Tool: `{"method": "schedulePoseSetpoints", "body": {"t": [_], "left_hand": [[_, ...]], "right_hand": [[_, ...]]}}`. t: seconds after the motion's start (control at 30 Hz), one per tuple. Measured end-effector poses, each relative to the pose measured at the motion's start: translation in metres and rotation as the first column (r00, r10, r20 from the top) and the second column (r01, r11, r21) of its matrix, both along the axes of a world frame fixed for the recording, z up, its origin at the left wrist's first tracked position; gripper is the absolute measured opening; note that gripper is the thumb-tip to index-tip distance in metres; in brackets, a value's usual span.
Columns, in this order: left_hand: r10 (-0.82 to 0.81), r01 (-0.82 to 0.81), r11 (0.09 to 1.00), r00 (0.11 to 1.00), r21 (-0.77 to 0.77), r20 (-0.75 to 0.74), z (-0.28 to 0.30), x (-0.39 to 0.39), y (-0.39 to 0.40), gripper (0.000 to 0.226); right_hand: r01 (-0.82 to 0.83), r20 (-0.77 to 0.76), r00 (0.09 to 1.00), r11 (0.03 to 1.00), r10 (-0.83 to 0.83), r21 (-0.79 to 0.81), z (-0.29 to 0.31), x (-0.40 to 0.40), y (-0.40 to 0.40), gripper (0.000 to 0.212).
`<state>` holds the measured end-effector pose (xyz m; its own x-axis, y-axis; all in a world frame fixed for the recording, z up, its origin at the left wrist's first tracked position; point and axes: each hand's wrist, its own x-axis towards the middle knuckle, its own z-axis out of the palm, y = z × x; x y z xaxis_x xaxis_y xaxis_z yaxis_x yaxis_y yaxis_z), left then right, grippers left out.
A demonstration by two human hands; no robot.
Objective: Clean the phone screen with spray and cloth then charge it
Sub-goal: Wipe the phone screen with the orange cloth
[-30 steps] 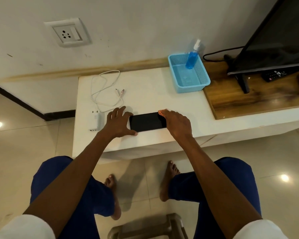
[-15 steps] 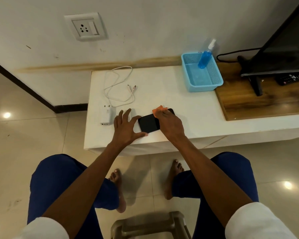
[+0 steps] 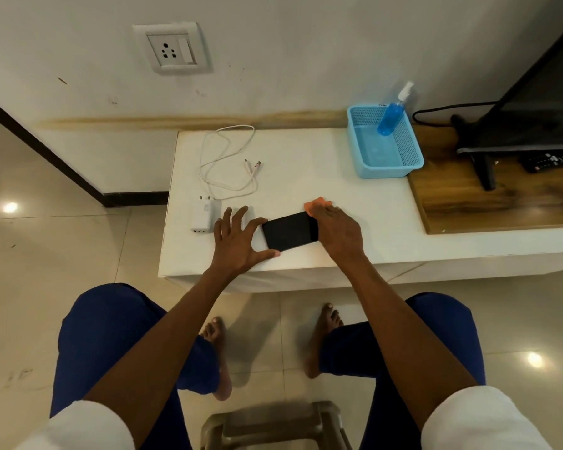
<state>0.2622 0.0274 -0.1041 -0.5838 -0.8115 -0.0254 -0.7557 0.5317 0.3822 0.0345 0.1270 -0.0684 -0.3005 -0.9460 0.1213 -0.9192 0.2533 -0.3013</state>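
Note:
A black phone (image 3: pixel 288 231) lies flat, screen up, near the front edge of the white table (image 3: pixel 322 186). My left hand (image 3: pixel 238 238) braces its left end, thumb and forefinger spread around the corner. My right hand (image 3: pixel 338 232) presses an orange cloth (image 3: pixel 317 203) onto the phone's right end; only a corner of the cloth shows past my fingers. A blue spray bottle (image 3: pixel 391 114) leans in a blue basket (image 3: pixel 413 154) at the back right. A white charger plug (image 3: pixel 202 216) and its coiled cable (image 3: pixel 228 164) lie left of the phone.
A wall socket (image 3: pixel 173 48) sits above the table's left end. To the right, a wooden board (image 3: pixel 468 206) carries a TV (image 3: pixel 540 102) on its stand and a remote (image 3: pixel 548 160). A stool (image 3: pixel 273 427) stands on the tiled floor between my knees.
My right hand slid left over the phone, then back to its right end, with the orange cloth coming into view under it. My left hand kept bracing the left end. The camera view shifted left.

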Motion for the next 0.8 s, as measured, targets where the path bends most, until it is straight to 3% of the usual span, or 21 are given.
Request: {"method": "schedulePoseSetpoints", "body": {"t": [0.37, 0.63, 0.8], "left_hand": [[0.007, -0.007, 1.000, 1.000, 0.003, 0.003, 0.005, 0.003, 0.007, 0.086], [0.037, -0.037, 0.999, 0.999, 0.035, -0.004, 0.003, 0.002, 0.008, 0.085], [0.038, -0.038, 0.999, 0.999, 0.030, -0.027, 0.003, 0.003, 0.009, 0.086]], "right_hand": [[0.029, -0.096, 0.995, 0.996, -0.022, 0.081, 0.003, 0.005, 0.049, 0.056], [0.013, -0.103, 0.995, 1.000, -0.014, -0.010, 0.001, 0.016, 0.052, 0.049], [-0.129, -0.138, 0.984, 0.982, 0.110, -0.136, 0.000, 0.046, 0.043, 0.056]]}}
